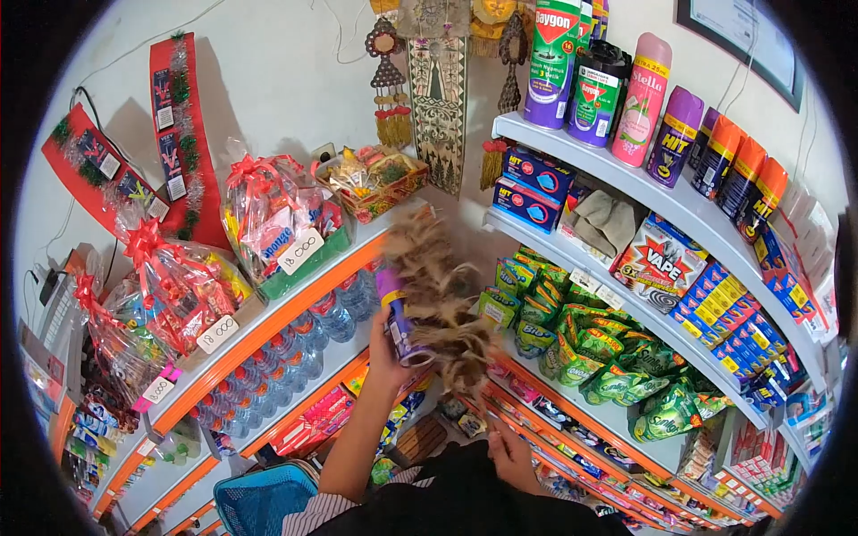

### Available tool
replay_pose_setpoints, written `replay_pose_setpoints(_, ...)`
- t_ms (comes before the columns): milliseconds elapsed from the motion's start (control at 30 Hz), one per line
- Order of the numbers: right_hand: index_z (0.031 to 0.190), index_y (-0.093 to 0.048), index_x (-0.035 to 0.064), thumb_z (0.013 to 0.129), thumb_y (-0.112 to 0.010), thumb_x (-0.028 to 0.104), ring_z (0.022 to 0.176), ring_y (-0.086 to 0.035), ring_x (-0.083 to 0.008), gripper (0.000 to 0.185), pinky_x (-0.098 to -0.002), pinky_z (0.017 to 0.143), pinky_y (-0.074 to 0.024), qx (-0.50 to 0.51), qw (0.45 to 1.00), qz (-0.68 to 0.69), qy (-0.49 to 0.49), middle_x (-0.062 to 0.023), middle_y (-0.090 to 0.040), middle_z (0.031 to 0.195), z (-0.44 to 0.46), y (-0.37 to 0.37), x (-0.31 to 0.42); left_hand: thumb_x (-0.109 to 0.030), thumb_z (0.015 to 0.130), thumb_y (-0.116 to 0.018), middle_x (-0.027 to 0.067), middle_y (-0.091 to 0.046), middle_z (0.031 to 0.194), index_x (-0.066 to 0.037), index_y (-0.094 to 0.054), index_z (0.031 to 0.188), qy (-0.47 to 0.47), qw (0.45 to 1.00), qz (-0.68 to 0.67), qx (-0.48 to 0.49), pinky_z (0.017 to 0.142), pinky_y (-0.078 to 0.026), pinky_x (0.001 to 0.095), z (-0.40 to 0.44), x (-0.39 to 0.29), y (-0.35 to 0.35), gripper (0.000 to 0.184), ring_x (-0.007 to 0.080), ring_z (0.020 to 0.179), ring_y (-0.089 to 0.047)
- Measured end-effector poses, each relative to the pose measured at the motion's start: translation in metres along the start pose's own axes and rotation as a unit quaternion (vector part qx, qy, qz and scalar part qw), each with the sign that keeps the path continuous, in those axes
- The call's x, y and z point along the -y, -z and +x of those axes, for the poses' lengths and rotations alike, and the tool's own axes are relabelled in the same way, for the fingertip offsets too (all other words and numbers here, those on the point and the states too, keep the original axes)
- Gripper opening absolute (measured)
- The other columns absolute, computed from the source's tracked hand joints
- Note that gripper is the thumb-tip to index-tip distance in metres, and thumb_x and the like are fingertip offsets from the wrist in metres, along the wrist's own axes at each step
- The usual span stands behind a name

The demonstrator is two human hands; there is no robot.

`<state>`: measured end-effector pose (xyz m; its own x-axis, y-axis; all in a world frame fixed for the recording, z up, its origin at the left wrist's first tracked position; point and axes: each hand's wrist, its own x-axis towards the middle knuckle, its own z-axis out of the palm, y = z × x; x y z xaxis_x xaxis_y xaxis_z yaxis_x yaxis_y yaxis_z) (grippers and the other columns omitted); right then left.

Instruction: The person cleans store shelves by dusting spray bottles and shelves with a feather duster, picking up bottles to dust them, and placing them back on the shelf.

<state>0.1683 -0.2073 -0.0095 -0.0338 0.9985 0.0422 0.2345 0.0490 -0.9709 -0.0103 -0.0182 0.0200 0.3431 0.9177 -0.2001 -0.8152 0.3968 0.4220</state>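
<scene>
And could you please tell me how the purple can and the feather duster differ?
The purple can is smooth, the feather duster shaggy and brown. The can looks shorter than the duster. The left hand holds the can, the right hand the duster. Each is held in one hand.

A purple spray can [398,311] is held tilted, cap up, just beside a shaggy brown feather duster [444,313], its handle pointing down.
</scene>
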Motion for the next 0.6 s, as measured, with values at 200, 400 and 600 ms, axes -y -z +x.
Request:
replay_pose_setpoints(200,0.124,-0.042,0.0029,0.093,-0.039,0.024,0.056,-0.049,-0.0144,0.038,-0.0268,0.051,-0.0390,-0.113,0.992,-0.020,-0.053,-0.0078,-0.052,0.066,0.021,0.013,0.001,-0.039,0.070,-0.059,0.0180,-0.049,0.117,-0.002,-0.038,0.124,-0.001,0.983,-0.045,0.179,0.094,-0.034,0.0535,-0.007,0.005,-0.003,0.068,0.0427,0.113,-0.042)
replay_pose_setpoints(400,0.122,-0.044,0.0087,0.088,-0.046,0.021,0.065,-0.055,-0.0318,0.036,-0.0382,0.060,-0.0450,0.002,0.970,-0.242,0.035,-0.0174,-0.056,0.077,0.050,0.009,-0.006,-0.032,0.068,-0.061,0.0065,-0.057,0.096,-0.003,-0.041,0.124,-0.049,0.983,0.096,0.152,0.073,-0.050,0.0345,-0.011,0.004,0.005,0.066,0.0175,0.080,-0.058)
replay_pose_setpoints(600,0.116,-0.049,0.0103,0.085,-0.051,0.024,0.081,-0.054,-0.0299,0.034,-0.0377,0.069,-0.0449,-0.040,0.945,-0.287,0.150,-0.0138,-0.052,0.086,0.069,0.016,0.022,-0.031,0.069,-0.061,0.0041,-0.056,0.095,-0.001,-0.043,0.122,-0.066,0.983,0.154,0.079,0.071,-0.048,0.0293,-0.021,0.024,0.009,0.064,0.0165,0.080,-0.057)
